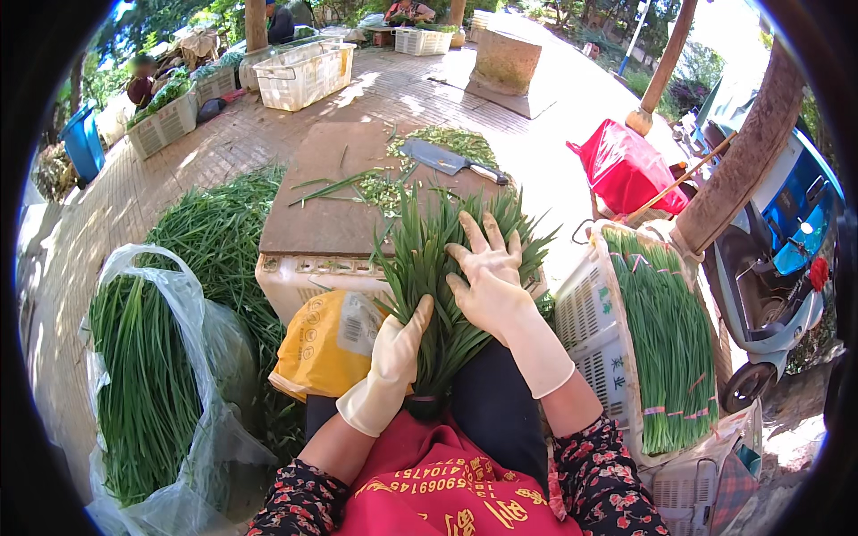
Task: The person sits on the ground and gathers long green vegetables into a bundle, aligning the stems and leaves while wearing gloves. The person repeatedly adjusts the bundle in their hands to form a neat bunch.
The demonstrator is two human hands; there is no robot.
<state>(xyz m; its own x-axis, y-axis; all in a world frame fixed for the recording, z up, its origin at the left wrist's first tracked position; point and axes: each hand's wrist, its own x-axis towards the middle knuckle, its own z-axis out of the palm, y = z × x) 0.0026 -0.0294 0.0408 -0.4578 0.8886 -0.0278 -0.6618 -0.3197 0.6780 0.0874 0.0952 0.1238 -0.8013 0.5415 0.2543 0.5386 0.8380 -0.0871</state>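
A bundle of long green leaves, likely Chinese chives (436, 268), lies across my lap with its tied end toward me and its tips fanned over the board's near edge. My left hand (395, 358), in a cream rubber glove, rests along the bundle's left side, thumb up; whether it grips is hard to tell. My right hand (493, 281), gloved alike, lies on the leaves with its fingers spread. Ahead is a brown board (328, 214) on a white crate (288, 288). On it are a cleaver (436, 157), loose leaves and chopped green bits (382, 191).
Left are an open plastic bag (194, 328) of leaves, a loose green heap (214, 228) and a yellow packet (328, 342). Right stand a white crate (593, 335) of banded chives (663, 335), a wooden post (744, 154) and a scooter (757, 301). People sit far back among crates.
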